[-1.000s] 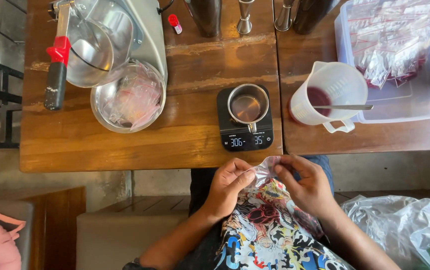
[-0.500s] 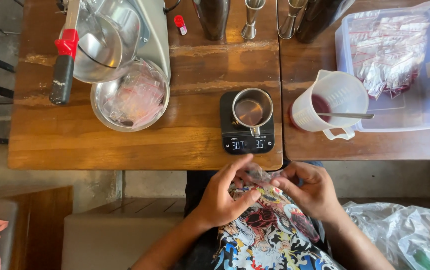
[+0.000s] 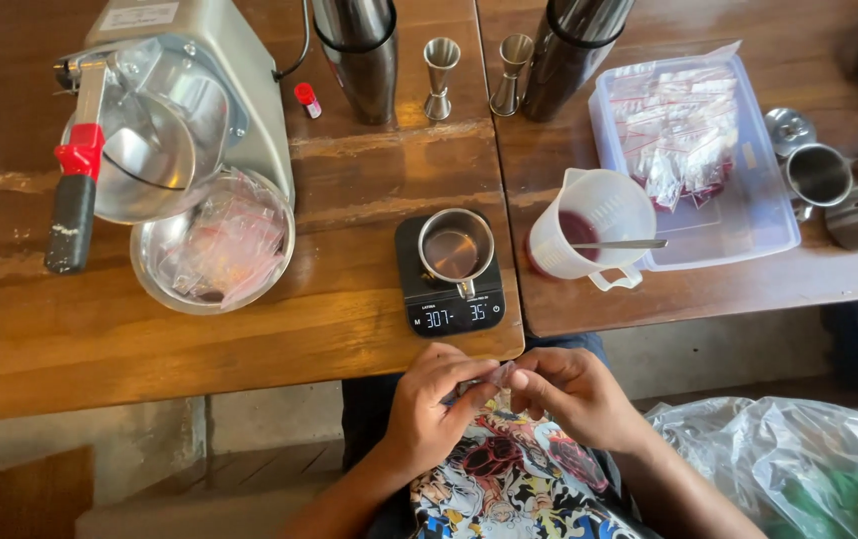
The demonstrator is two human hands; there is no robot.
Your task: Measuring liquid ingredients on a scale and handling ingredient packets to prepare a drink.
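2 wooden tables [image 3: 249, 329] abutting — concrete floor [image 3: 269, 419] below.

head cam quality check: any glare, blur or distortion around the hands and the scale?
Head view: the left hand and right hand are sharp, though the small clear bag between them is hard to make out; soft daylight; glare on the wet table; the scale is crisp; edges bow slightly.

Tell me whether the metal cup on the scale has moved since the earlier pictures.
No. The metal cup sits centred on the black scale as before, beside the white jug; only the camera view shifted.
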